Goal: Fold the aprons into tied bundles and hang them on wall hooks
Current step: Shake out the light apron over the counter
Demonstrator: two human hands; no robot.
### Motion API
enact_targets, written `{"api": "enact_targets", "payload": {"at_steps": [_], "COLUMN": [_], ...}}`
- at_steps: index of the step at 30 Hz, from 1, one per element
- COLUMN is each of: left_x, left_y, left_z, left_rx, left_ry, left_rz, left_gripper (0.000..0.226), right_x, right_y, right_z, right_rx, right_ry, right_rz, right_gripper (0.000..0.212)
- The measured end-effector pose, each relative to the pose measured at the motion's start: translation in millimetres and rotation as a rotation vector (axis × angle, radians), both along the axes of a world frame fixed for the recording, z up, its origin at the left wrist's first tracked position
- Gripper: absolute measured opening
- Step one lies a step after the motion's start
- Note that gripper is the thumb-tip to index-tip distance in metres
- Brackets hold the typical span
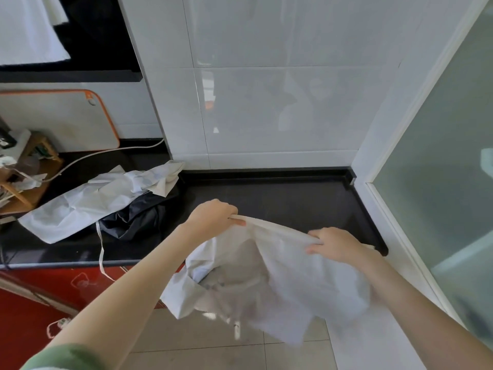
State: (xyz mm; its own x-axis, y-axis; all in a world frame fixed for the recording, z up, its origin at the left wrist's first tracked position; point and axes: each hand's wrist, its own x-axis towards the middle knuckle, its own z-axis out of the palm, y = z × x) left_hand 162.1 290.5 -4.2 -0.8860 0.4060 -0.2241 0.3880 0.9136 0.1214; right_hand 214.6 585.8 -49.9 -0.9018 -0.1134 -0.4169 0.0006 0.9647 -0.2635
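White apron (266, 276) is held in the air just in front of the table (280, 198) edge, its top hem stretched between both hands and the rest hanging crumpled toward the floor. Left hand (213, 216) curls round the hem at one end; right hand (334, 245) pinches it at the other. Cloth looks thin, light and limp, and creases easily; probably best held at hem corners. On the table, left: second white apron (77, 209) over a dark apron (133, 221), one tie (101, 252) dangling off the edge.

Perhaps 2 aprons (88, 206) lie heaped left on the desk (280, 198); the held apron (266, 276) hangs before its front edge, between left hand (213, 214) and right hand (333, 244).
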Motion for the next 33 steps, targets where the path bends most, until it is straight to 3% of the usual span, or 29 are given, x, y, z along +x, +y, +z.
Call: {"api": "enact_targets", "payload": {"at_steps": [2,5,7,9,12,17,20,22,24,26,31,33], "left_x": [3,13,24,23,6,9,9,10,14,10,-1,-4], "left_y": [-2,1,6,3,1,6,8,17,22,18,10,12], "left_z": [3,-6,-25,-41,-41,-38,-41,-49,-61,-66,-55,-44], "left_rx": [0.025,-0.034,-0.275,-0.286,-0.168,-0.004,0.225,0.165,-0.036,0.001,0.034,0.233], "left_ry": [0.106,0.092,-0.106,-0.083,0.135,0.192,0.395,0.372,0.164,0.086,0.257,0.489], "left_rz": [0.035,-0.003,-0.113,-0.111,-0.037,0.11,0.215,0.147,0.016,0.099,0.024,0.073], "left_gripper": [0.048,0.05,0.058,0.062,0.051,0.039,0.038,0.035,0.026,0.023,0.018,0.031], "right_x": [3,9,11,13,3,-5,4,8,7,6,2,3], "right_y": [6,12,8,6,14,17,10,7,8,13,16,13], "right_z": [1,8,7,-9,-13,-2,8,9,4,-5,-4,4], "right_rx": [-0.031,-0.165,0.031,0.232,0.156,0.107,-0.147,-0.195,0.011,0.101,0.035,-0.103], "right_ry": [0.084,0.534,0.449,0.231,0.287,0.341,0.517,0.593,0.373,0.295,0.399,0.576], "right_rz": [-0.081,-0.246,-0.095,-0.009,-0.139,-0.156,-0.158,-0.103,-0.017,-0.043,-0.114,-0.199], "right_gripper": [0.018,0.012,0.008,0.008,0.01,0.012,0.018,0.021,0.029,0.029,0.035,0.032]}}
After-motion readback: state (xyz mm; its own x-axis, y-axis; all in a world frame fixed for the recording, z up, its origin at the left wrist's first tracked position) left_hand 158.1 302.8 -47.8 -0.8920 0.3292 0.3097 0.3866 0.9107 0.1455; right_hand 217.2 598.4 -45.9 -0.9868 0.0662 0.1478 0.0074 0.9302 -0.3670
